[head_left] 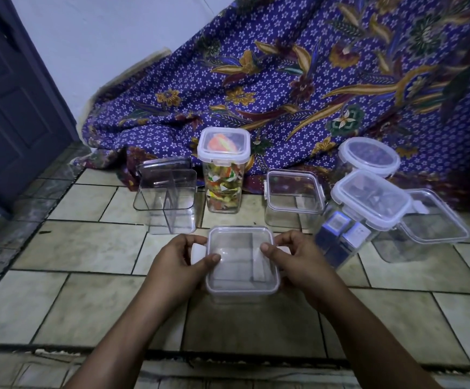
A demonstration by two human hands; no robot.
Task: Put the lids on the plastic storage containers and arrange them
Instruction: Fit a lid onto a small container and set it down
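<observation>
As the left hand [181, 261] and right hand [298, 261] each pinch a white side latch [198, 254], the clear square lidded plastic container [242, 266] stands upright on the tiled floor [88, 304]; wrapper print in the tall clear jar [224, 189] is unreadable

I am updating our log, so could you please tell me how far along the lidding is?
Done: the tall sachet container, the blue-packet container and the round-lidded container wear lids. In hand: the left hand and right hand grip the side clips of the near container. Left: the far-left container looks open, and the arranging is not yet done.
</observation>
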